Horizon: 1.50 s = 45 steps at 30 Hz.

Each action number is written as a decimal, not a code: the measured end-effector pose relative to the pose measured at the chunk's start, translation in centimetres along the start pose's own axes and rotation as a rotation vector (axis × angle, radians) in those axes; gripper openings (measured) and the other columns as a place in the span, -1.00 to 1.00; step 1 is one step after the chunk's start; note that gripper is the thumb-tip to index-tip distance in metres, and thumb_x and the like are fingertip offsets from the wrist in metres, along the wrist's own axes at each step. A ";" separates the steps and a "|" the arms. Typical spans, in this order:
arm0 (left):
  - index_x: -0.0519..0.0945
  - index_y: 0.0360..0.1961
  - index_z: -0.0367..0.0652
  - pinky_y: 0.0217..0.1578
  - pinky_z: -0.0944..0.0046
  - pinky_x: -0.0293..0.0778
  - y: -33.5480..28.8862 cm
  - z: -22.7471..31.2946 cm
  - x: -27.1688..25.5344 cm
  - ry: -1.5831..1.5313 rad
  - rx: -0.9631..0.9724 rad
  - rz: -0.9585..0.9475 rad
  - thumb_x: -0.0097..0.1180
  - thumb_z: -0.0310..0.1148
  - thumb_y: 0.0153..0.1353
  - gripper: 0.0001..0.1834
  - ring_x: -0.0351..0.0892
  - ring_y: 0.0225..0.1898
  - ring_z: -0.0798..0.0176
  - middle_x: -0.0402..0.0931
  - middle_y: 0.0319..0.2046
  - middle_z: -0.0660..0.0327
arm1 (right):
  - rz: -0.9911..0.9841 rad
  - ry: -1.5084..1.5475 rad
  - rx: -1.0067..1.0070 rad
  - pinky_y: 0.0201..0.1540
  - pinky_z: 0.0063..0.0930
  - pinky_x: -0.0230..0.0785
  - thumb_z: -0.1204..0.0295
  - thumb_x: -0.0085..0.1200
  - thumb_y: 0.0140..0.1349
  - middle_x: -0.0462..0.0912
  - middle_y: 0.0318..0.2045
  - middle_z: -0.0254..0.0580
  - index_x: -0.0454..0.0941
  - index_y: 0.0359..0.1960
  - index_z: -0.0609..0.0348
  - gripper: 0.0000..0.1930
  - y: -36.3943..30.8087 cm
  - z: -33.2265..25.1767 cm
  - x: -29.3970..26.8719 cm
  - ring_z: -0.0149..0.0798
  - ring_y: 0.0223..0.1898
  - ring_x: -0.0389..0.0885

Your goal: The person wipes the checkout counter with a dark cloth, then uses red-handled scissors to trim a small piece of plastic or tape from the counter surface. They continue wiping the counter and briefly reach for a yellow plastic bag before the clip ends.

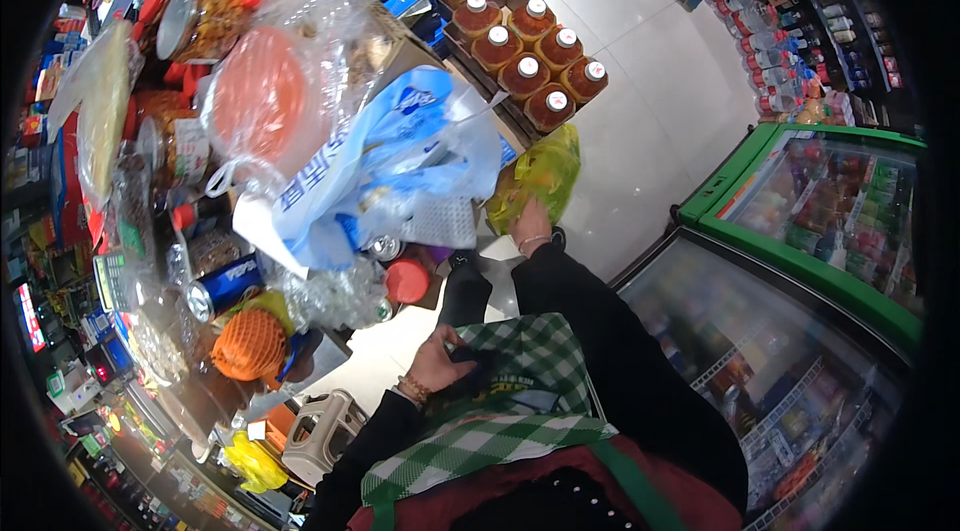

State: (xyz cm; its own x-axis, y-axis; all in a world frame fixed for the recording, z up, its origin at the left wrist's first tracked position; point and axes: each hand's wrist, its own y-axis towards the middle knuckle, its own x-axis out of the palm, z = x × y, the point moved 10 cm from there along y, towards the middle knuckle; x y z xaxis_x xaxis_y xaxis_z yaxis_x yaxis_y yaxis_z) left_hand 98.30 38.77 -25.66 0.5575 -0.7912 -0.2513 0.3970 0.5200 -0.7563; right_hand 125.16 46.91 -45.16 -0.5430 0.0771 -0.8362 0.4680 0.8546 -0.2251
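Note:
My right hand (531, 221), a bracelet at its wrist, reaches forward and is closed on a yellow-green plastic bag (540, 171). The bag hangs beside the stacked bottles; what it holds is hidden. Closer in, my left hand (438, 363), with a beaded bracelet, is curled at the edge of my green-and-white checked apron (530, 341). A dark patch lies by its fingers, and I cannot make out what they grip. Between my hands and the counter goods are a red round lid (407, 280) and a crumpled blue-and-white plastic bag (390, 161).
Goods crowd the left: clear plastic bags, jars (200, 23), a blue can (224, 287) and an orange-netted round item (248, 345). White-capped bottles (525, 76) stand in boxes ahead. Glass-topped freezers (800, 281) line the right. A beige plastic stool (326, 436) stands at lower left.

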 end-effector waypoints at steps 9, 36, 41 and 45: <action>0.50 -0.11 -0.19 -0.07 0.30 0.49 3.9 -2.7 5.4 -0.093 -0.072 -0.211 0.48 -0.28 -0.01 -0.50 0.57 -0.14 0.31 0.56 -0.23 0.22 | -0.324 -1.025 -0.980 -0.13 -0.15 0.32 0.33 -0.05 0.21 0.56 -0.22 -0.25 0.51 0.04 0.08 -0.64 8.0 -0.1 9.5 -0.14 -0.11 0.50; 0.16 0.15 -0.63 0.05 0.08 0.48 16.7 -3.3 11.3 0.185 -0.320 -0.045 0.44 0.17 -0.18 0.18 0.58 0.03 -0.19 0.47 0.00 -0.40 | -0.472 0.361 0.088 -0.45 -0.13 0.29 0.27 0.10 0.23 0.46 -0.62 0.13 0.44 -0.53 0.29 -0.68 -3.6 4.5 -15.3 0.15 -0.54 0.48; 0.46 0.08 -0.39 -0.08 0.02 0.54 17.5 -2.4 12.6 0.374 -0.118 0.043 0.37 0.21 -0.10 -0.08 0.63 -0.11 -0.15 0.59 -0.18 -0.20 | -0.466 0.328 0.049 -0.50 -0.21 0.23 0.31 0.10 0.25 0.41 -0.65 0.09 0.40 -0.54 0.30 -0.68 -6.2 -0.2 -25.1 0.01 -0.62 0.36; 0.56 0.02 -0.16 -0.27 0.01 0.59 17.0 -1.0 14.4 0.751 0.106 0.014 0.19 0.00 0.16 -0.46 0.67 -0.31 -0.08 0.63 -0.23 -0.04 | -0.492 0.378 0.093 -0.52 -0.37 0.16 0.36 0.11 0.27 0.36 -0.66 -0.13 0.41 -0.55 0.30 -0.70 -7.9 -2.3 -32.7 -0.31 -0.60 0.29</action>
State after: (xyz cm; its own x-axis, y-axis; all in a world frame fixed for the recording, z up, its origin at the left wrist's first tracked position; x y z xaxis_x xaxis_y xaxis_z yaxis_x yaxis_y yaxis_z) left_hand 112.39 35.86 -42.71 -0.0682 -0.7713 -0.6328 0.4827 0.5296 -0.6975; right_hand 137.61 38.80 -14.88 -0.9116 -0.1226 -0.3925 0.1502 0.7892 -0.5955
